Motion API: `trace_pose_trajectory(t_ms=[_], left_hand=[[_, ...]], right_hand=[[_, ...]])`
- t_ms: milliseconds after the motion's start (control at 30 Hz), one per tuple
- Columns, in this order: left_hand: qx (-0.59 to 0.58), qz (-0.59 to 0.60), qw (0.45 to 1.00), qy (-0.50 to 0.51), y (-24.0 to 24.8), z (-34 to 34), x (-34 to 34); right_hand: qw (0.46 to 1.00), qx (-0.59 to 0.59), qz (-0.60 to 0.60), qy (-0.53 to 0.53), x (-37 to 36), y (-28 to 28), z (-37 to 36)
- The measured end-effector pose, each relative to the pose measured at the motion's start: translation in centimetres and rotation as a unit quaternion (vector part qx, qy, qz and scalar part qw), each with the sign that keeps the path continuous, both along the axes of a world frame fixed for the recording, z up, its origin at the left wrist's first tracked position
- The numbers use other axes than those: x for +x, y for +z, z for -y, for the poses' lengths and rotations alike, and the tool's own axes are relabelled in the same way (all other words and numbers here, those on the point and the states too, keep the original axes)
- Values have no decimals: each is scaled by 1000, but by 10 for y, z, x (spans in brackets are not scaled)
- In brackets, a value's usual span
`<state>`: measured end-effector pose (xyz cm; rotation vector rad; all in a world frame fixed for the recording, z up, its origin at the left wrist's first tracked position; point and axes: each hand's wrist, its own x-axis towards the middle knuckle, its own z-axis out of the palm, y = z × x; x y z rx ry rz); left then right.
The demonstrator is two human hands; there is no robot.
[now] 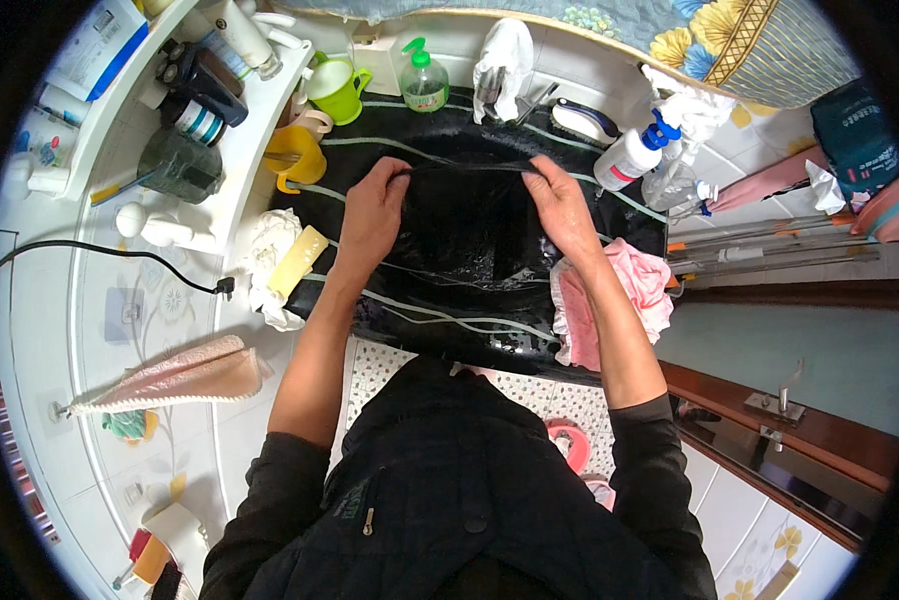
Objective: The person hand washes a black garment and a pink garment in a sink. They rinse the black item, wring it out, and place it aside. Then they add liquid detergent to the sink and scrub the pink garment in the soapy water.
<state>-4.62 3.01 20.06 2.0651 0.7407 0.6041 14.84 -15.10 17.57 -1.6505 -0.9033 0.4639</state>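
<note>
L hand [377, 210], R hand [566, 207] pinch dark strip [469, 167], gap btwn; pink cloth [639, 285] @ blk counter [399, 328] R edge

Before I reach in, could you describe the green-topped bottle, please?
Look along the far edge of the black striped counter. Between the lime-green cup and the white cloth stands the bottle; unlike either neighbour, it has a green pump.
</note>
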Motion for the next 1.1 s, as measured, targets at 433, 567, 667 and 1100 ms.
trace_pose_trajectory(t_ms=[433,567,667,1100], left_hand=[[23,-8,999,40,-10,-20,-11],[209,28,977,-37,-15,52,-17],[12,-37,993,-109,-39,108,-24],[-454,185,870,-50,-17,62,-7]], right_hand=[[981,-187,5,-42,25,-36,-1],[944,-80,-316,-58,0,-85,-2],[883,4,-468,-29,-22,-64,-11],[936,-6,-350,-28,-36,-42,19]])
